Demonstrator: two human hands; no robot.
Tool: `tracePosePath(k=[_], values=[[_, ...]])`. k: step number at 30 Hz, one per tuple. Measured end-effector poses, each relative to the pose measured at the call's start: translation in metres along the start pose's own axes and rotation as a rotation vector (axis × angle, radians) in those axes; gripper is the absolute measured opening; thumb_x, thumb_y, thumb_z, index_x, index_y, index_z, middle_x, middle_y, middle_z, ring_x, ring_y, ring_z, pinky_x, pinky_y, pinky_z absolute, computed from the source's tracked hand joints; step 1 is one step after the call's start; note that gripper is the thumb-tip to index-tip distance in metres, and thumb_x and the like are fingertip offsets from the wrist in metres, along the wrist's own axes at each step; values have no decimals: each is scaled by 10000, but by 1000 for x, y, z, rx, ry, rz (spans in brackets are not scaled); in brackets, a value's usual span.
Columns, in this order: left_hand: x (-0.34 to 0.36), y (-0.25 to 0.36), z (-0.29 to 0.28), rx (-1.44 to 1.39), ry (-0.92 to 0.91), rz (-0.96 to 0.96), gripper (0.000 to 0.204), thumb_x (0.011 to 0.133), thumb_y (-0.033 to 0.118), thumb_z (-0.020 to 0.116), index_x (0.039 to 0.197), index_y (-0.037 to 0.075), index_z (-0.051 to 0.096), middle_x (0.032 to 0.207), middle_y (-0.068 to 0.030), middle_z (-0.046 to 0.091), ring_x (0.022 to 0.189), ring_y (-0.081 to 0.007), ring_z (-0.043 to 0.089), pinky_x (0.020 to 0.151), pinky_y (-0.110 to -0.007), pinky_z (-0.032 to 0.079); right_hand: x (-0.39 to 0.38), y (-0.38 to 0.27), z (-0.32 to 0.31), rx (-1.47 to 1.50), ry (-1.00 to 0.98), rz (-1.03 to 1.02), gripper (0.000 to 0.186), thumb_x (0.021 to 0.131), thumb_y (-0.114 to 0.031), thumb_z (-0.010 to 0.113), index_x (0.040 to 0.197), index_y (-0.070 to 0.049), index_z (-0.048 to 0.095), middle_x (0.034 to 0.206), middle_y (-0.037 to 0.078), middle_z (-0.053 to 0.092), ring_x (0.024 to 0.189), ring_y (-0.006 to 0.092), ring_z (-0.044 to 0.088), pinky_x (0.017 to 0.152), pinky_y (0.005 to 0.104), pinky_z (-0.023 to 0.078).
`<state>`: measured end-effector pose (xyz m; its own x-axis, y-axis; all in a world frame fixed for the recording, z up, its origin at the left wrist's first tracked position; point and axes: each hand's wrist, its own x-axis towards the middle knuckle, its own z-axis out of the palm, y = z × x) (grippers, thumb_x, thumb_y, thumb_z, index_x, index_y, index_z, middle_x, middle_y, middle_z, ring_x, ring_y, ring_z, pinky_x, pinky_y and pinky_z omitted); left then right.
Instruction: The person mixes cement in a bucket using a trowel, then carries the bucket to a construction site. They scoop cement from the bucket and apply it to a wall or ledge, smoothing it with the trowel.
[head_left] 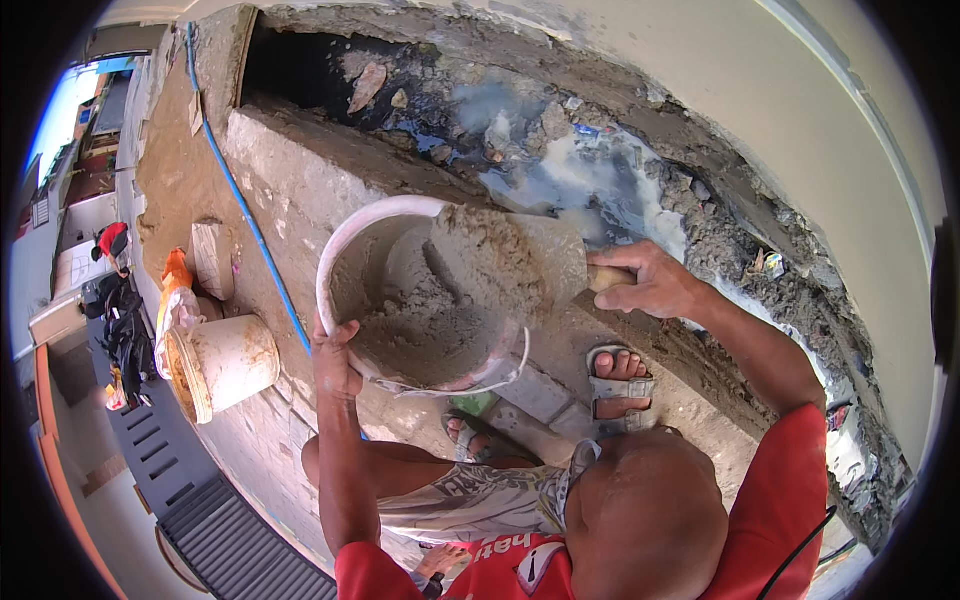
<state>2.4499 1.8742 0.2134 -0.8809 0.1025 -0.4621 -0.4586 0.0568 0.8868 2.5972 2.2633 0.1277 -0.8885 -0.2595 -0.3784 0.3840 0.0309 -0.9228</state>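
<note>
A white bucket (335, 270) with wet grey mortar (420, 330) inside stands tilted in front of me. My left hand (337, 360) is closed on its near left rim. My right hand (655, 280) is wrapped round the wooden handle of a trowel (520, 250). The broad blade lies across the right side of the bucket's mouth, smeared with mortar, and hides part of that rim. The bucket's wire handle (520, 365) hangs down at its near right side.
Beyond the concrete ledge (300, 150) runs a muddy ditch (590, 180) with murky water and rubble, beside a pale wall (800, 130). A blue hose (240, 200) crosses the ground at left. Near it lie a dirty white bucket (235, 365) and black plastic bags (125, 330). My sandalled feet (620, 385) are below.
</note>
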Motion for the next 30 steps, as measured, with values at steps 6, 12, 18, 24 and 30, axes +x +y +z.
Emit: tracePosePath(k=[6,12,18,24,30], values=[[5,-31,-47,47,183,-135,621,764,-56,538,1358,84,424,1267,-100,530,1144,-292,523,967,-439,460,5,70,-55,26,252,177,519,791,-134,719,1268,-7,562,1020,106,652,814,153,594,716,289,500],[7,-33,-53,21,160,-142,589,758,-61,530,1326,74,453,1232,-106,542,1096,-290,544,934,-450,493,26,178,-69,-143,310,141,505,834,-198,683,1298,-55,544,1266,185,582,1123,264,581,977,352,444],[7,-33,-51,22,189,-143,606,747,-55,533,1334,67,442,1237,-115,538,1094,-293,547,941,-452,489,54,219,-24,-759,138,157,490,878,-249,590,1355,-182,494,1129,217,614,1023,363,597,939,447,462],[8,-36,-55,10,189,-122,615,739,-52,539,1337,54,439,1224,-115,548,1087,-290,549,945,-440,482,48,186,10,-860,122,103,481,846,-78,538,1324,-81,491,1027,240,618,972,376,610,844,485,483],[11,-39,-60,21,189,-114,596,734,-52,549,1313,54,459,1203,-111,559,1064,-281,559,931,-432,490,31,131,12,-869,44,81,457,818,-24,518,1273,9,488,1035,232,618,959,377,613,816,493,489]])
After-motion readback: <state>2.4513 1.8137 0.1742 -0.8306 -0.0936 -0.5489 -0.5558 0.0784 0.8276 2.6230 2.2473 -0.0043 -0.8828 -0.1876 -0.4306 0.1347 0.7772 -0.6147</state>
